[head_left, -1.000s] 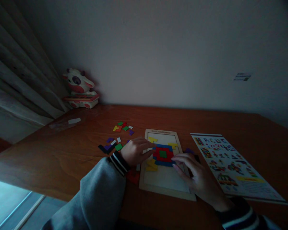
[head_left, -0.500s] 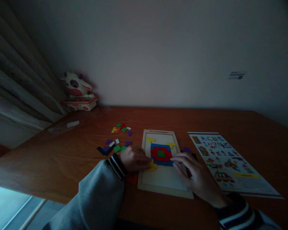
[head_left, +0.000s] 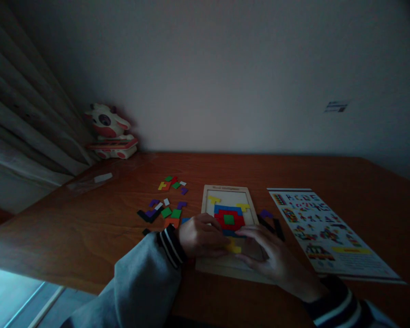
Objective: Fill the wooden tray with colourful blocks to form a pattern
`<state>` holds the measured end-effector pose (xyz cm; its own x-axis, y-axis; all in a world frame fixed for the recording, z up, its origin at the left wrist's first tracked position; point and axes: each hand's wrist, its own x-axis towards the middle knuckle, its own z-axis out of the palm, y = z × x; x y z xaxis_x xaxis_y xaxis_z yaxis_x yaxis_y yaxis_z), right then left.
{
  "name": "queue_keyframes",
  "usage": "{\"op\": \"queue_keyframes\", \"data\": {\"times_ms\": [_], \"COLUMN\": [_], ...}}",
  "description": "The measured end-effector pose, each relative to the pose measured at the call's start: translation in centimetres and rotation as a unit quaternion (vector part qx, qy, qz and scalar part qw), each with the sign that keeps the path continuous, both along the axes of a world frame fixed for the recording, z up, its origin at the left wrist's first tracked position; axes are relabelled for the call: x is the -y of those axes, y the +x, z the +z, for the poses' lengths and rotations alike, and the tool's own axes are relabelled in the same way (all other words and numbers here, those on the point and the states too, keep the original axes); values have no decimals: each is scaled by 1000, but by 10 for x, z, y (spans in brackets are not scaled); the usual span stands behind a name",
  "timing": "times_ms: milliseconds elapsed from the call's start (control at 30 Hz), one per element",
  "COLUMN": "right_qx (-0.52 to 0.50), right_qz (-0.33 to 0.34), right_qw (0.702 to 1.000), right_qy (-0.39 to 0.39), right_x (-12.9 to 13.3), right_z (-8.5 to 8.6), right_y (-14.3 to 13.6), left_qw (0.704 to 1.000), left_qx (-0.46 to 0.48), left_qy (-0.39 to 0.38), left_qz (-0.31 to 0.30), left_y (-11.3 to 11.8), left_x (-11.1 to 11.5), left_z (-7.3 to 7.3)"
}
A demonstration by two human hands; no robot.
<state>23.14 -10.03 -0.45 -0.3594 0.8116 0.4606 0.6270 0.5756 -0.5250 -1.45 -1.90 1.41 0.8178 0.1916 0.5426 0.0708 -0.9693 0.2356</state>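
Note:
A wooden puzzle board point(head_left: 235, 274) with a raised frame lies in front of me. At its middle sits a block of blue, red and green pieces, with the green square point(head_left: 229, 220) in the centre. Two yellow pieces, one at the upper left point(head_left: 214, 199) and one at the right point(head_left: 243, 207), lie above and beside that block. My left hand point(head_left: 202, 237) is closed on a yellow puzzle piece point(head_left: 235, 246) below the block; its fingertips partly hide it. My right hand point(head_left: 271, 250) reaches in from the right, thumb and forefinger apart around the piece's right side.
Loose coloured pieces point(head_left: 166, 212) lie left of the board, with another small cluster point(head_left: 172, 183) behind them. Black pieces point(head_left: 279, 229) and a purple one point(head_left: 266, 213) lie to its right. A printed pattern sheet point(head_left: 328, 232) lies farther right. A cow toy point(head_left: 111, 132) stands at the back left.
My left hand has moved right and slightly nearer, carrying the yellow piece along the board below the block. My right hand has shifted a little left, toward that piece.

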Motion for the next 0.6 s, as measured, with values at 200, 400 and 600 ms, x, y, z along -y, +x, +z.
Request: {"op": "queue_keyframes", "data": {"times_ms": [200, 400, 600], "right_qx": [23, 4, -13], "right_qz": [47, 12, -71], "right_qw": [998, 1000, 997], "right_qy": [-34, -5, 4], "right_x": [3, 4, 0], "right_z": [4, 1, -4], "right_y": [-7, 16, 28], "left_qw": [999, 998, 993], "left_qx": [-15, -15, -39], "left_qy": [34, 49, 38], "left_qz": [-7, 42, 104], "left_y": [3, -15, -16], "left_x": [3, -10, -11], "left_z": [4, 1, 0]}}
